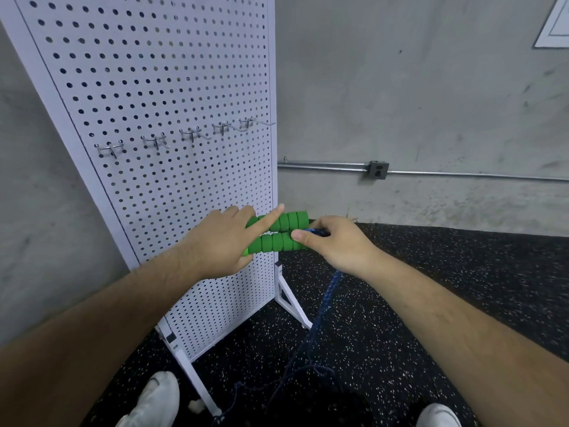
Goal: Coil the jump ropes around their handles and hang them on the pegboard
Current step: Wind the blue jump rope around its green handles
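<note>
Left hand (220, 241) grip curls round both green ribbed foam handles (277, 241), right hand (337, 241) grip pinching the blue braided rope (334, 282), white metal pegboard (154, 87) right behind.

No legible text, label or number anywhere, even on the white wall sheet (555, 24).

Speckled black floor (462, 288) carries pegboard feet (197, 383), slack rope (308, 367) and white shoes (157, 396).

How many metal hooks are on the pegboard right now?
5, in one row across the pegboard: far-left hook, second, middle, fourth, and rightmost near the right edge. All empty. None looks hidden.
</note>
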`<state>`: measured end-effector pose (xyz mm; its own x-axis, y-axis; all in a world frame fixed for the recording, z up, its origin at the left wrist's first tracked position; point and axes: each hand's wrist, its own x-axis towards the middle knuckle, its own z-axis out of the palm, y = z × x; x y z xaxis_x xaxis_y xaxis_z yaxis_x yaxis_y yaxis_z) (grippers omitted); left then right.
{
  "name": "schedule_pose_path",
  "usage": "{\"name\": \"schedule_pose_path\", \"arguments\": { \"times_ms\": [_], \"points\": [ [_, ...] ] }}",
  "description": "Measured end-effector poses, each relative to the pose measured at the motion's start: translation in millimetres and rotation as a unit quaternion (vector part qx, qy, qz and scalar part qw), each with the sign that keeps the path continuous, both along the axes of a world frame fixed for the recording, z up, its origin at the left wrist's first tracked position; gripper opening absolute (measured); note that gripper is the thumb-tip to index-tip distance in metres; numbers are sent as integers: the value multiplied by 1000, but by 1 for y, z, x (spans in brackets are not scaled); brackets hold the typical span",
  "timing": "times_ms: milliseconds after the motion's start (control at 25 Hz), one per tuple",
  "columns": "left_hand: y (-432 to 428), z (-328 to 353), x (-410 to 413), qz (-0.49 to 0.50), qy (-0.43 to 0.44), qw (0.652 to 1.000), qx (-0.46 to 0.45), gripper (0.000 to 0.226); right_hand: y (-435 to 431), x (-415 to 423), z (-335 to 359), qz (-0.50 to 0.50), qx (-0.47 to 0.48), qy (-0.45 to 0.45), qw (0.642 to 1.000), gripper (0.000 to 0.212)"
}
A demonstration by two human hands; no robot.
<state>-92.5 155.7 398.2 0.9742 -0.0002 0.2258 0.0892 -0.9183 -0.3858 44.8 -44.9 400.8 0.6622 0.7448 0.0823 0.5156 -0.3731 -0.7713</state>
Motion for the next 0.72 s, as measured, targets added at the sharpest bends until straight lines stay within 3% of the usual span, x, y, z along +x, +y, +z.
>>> {"name": "schedule_pose_path", "arguments": {
  "times_ms": [80,200,360,720],
  "points": [
    [-3,-1,-1,1,2,1000,11,112,2,-4,-1,-10,0,-35,999,20],
    [-5,-2,0,-16,5,1000,23,116,3,-10,-3,-38,-5,-90,995,30],
    [-4,-1,1,-8,7,1000,1,111,4,-11,-2,-70,-17,-152,986,28],
    [-10,-5,-1,-5,21,998,-62,92,-2,-8,-2,-28,-12,-254,967,30]
  ]
}}
